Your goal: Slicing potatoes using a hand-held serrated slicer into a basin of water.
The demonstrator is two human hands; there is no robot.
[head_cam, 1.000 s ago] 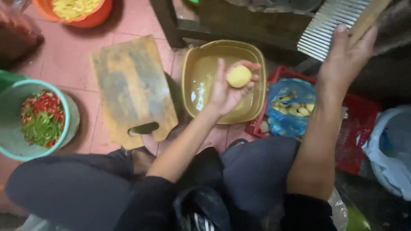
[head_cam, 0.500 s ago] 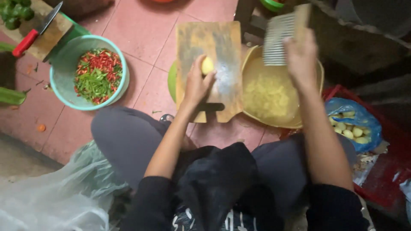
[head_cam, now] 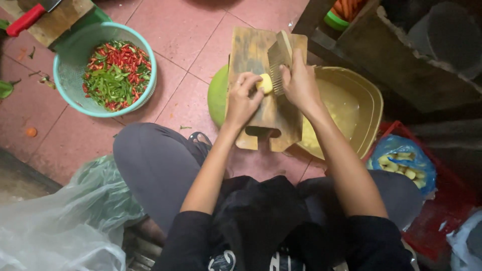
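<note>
The work looks well under way but not finished, judging by how things lie. The wide yellow basin (head_cam: 369,108) beside the board already holds a pale yellow heap of cut pieces, while the blue bag (head_cam: 401,163) inside the red crate (head_cam: 442,221) on the person's right holds a good many whole peeled yellow tubers not yet cut — so a fair share seems left.

The wooden cutting board (head_cam: 253,50) lies on the floor tiles in front of the knees, one end over the basin's rim, the other over a green round thing (head_cam: 217,95) that I cannot identify. On the board the left hand (head_cam: 242,98) has its fingers closed around a small yellow peeled piece (head_cam: 265,83), pressing it to the wood. The right hand (head_cam: 300,85) is clamped on the crinkle-bladed cutter (head_cam: 279,62), whose ridged blade stands upright, touching the piece.

Containers, largest first: the basin with its cut heap; the clear plastic bag (head_cam: 60,226) at the left knee, contents not readable; the teal basket (head_cam: 70,60) well to the left, holding red and green chillies; the blue bag of tubers; and a small green-rimmed tub (head_cam: 335,21) at the top with something orange — too cropped to tell what
</note>
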